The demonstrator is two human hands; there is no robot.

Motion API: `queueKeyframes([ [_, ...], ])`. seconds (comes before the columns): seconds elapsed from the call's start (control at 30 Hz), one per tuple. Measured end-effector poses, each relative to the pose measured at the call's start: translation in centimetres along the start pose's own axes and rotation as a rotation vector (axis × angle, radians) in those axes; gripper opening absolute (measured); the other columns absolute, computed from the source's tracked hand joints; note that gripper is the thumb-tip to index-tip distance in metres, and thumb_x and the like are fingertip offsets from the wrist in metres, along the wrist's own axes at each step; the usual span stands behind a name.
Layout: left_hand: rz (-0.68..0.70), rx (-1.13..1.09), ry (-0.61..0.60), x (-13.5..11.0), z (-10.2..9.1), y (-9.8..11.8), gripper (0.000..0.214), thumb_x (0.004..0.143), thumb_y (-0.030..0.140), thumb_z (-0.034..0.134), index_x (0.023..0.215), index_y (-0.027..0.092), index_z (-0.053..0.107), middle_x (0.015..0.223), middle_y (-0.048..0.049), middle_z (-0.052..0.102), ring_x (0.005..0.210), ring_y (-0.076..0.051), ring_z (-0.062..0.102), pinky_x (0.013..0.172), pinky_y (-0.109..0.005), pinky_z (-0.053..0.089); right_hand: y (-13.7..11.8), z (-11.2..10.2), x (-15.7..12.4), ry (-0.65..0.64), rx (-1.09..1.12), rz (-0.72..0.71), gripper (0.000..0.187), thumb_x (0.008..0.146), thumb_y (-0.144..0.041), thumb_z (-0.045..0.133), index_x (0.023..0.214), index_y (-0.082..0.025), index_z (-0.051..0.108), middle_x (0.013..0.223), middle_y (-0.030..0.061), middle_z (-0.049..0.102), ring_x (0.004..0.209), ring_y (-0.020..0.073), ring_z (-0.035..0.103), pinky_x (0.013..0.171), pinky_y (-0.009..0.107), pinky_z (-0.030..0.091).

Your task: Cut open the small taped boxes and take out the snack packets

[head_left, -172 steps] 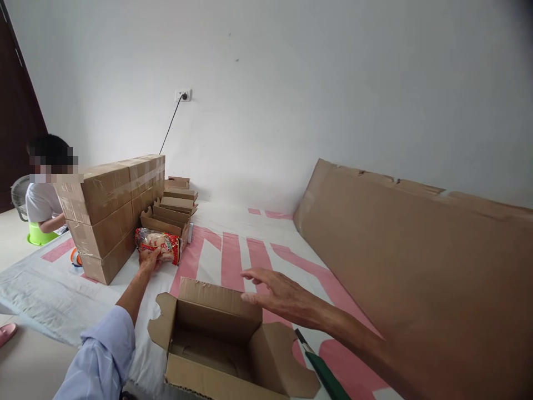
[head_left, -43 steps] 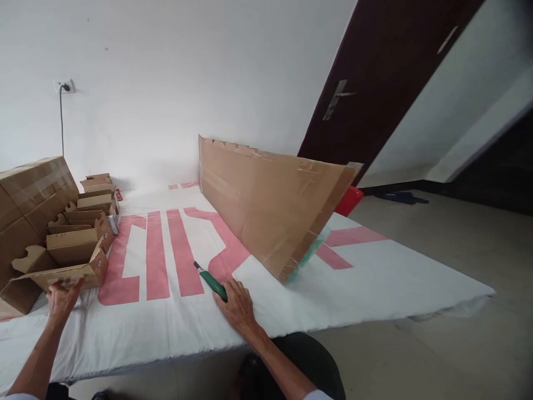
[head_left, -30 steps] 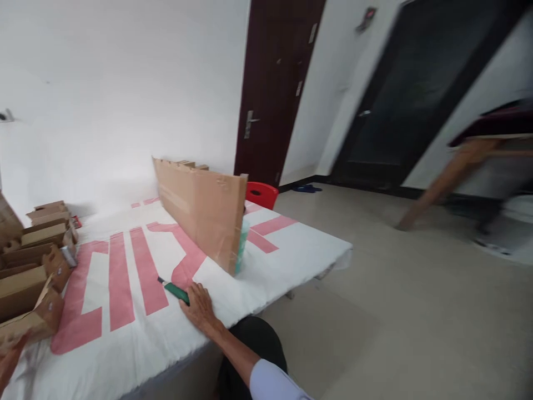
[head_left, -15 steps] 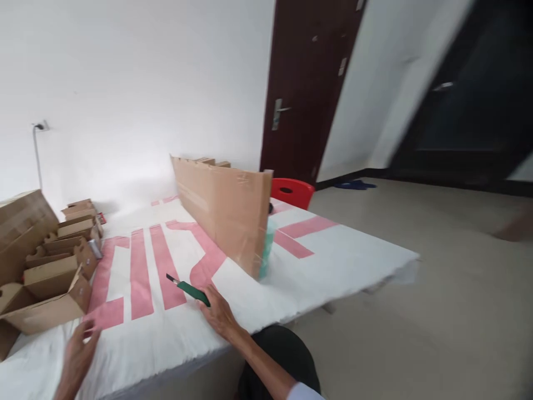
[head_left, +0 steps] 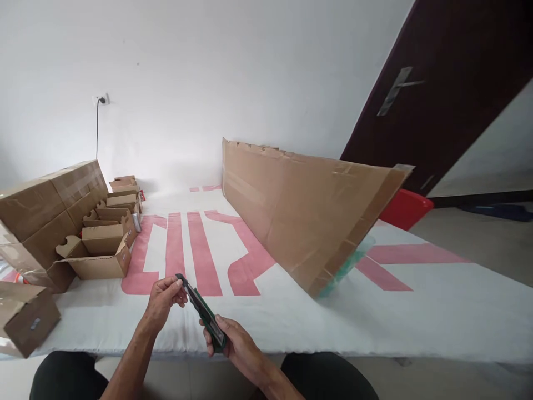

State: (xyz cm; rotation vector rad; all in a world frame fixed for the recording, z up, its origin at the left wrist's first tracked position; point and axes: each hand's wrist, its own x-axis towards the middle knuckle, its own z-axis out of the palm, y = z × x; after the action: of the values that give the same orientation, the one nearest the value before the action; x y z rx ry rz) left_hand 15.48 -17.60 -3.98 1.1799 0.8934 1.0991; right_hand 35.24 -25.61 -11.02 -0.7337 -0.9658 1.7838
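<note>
A green utility knife (head_left: 204,312) with its dark blade out lies across my right hand (head_left: 233,339), whose fingers wrap round the handle. The blade points up and to the left. My left hand (head_left: 164,300) pinches with thumb and forefinger at the blade's tip. Both hands are above the near edge of the white cloth (head_left: 291,328) with pink-red printed shapes.
A long cardboard panel (head_left: 287,205) stands upright on the table, with green material behind its near end. Open cardboard boxes (head_left: 100,266) and stacked closed cartons (head_left: 50,216) line the left. Behind the panel is a red chair (head_left: 406,210).
My left hand has come up from beside the boxes to the knife's blade tip. The knife has turned in my right hand, and the view has swung to the left.
</note>
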Motion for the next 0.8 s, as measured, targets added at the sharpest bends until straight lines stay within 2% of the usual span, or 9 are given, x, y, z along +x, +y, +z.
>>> queueKeyframes([
  [0.17,-0.014,-0.004,0.065,-0.3,-0.7,-0.2,0.055,0.07,0.066,0.092,0.067,0.016,0.07,0.058,-0.0045,0.068,0.052,-0.014,0.06,0.053,-0.025,0.047,-1.4,1.3,0.6,-0.057,-0.132,-0.01,0.067,0.091,-0.083,0.064,0.092,-0.017,0.07,0.082,0.0067,0.075,0.066,0.0153,0.069,0.068,0.029,0.052],
  [0.3,-0.036,-0.012,0.056,-0.7,-0.6,-0.4,0.054,0.07,0.065,0.092,0.065,0.016,0.069,0.057,-0.0045,0.069,0.05,-0.013,0.06,0.051,-0.025,0.048,-2.3,2.5,1.7,-0.055,-0.207,-0.016,0.07,0.092,-0.085,0.061,0.096,-0.016,0.072,0.078,0.0057,0.074,0.062,0.0149,0.068,0.065,0.03,0.054],
  [0.47,-0.049,-0.028,0.074,-0.6,-0.8,-0.1,0.056,0.068,0.067,0.092,0.064,0.016,0.069,0.056,-0.0048,0.069,0.049,-0.013,0.06,0.051,-0.023,0.049,-2.6,3.3,2.2,-0.069,-0.165,-0.033,0.061,0.091,-0.077,0.07,0.107,-0.018,0.071,0.101,0.0087,0.076,0.07,0.0153,0.07,0.064,0.03,0.058],
  [0.63,-0.046,-0.022,0.143,0.2,-1.5,0.4,0.056,0.065,0.066,0.093,0.062,0.015,0.069,0.053,-0.005,0.068,0.046,-0.012,0.06,0.048,-0.023,0.048,-2.1,3.3,1.7,-0.125,-0.133,-0.021,0.054,0.091,-0.066,0.077,0.12,-0.021,0.071,0.109,0.0082,0.073,0.079,0.0167,0.072,0.065,0.029,0.058],
  [0.8,-0.019,-0.069,0.171,0.7,-1.8,0.7,0.052,0.066,0.061,0.093,0.06,0.017,0.066,0.051,-0.0025,0.066,0.045,-0.011,0.058,0.047,-0.022,0.046,-2.0,3.5,0.9,-0.159,-0.104,-0.03,0.046,0.093,-0.058,0.077,0.119,-0.02,0.074,0.118,0.0107,0.073,0.083,0.0165,0.071,0.074,0.032,0.059],
])
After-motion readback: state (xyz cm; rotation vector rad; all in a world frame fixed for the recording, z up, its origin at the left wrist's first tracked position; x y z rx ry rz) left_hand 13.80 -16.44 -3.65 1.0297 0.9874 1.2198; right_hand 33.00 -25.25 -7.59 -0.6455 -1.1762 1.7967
